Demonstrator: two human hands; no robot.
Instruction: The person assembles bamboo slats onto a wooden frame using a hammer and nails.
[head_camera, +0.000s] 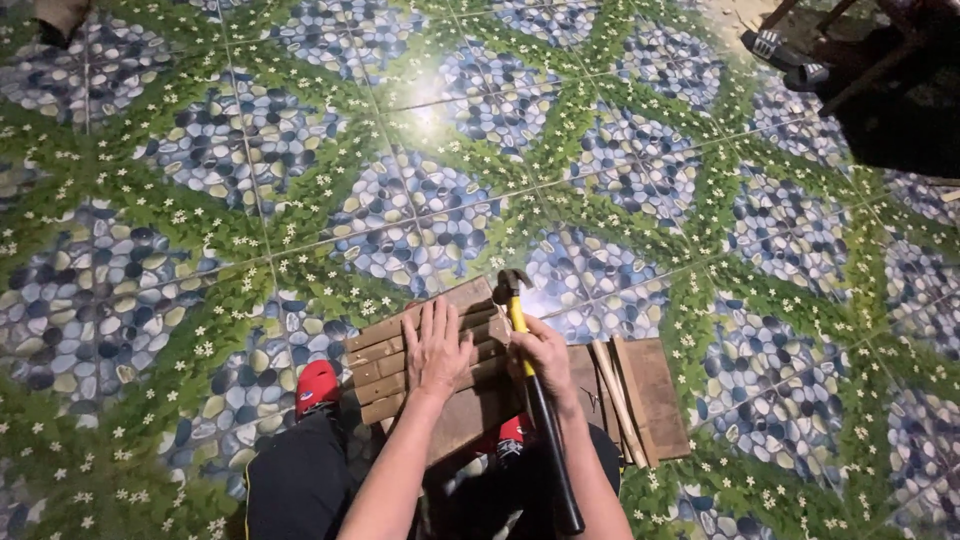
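Observation:
My left hand (437, 350) lies flat, fingers spread, on a small wooden slatted panel (400, 345) that rests on my knees above the floor. My right hand (545, 355) grips a hammer (530, 375) with a yellow-and-black handle; its dark claw head (512, 279) sits at the panel's far right corner. The handle runs back toward me past my wrist. My red slippers (317, 385) show beside and under the panel.
Loose wooden slats and a flat board (640, 395) lie on the floor right of the panel. The floor is glossy tile (480, 150) with a pebble-and-flower pattern. Dark furniture legs and sandals (785, 55) stand at the top right.

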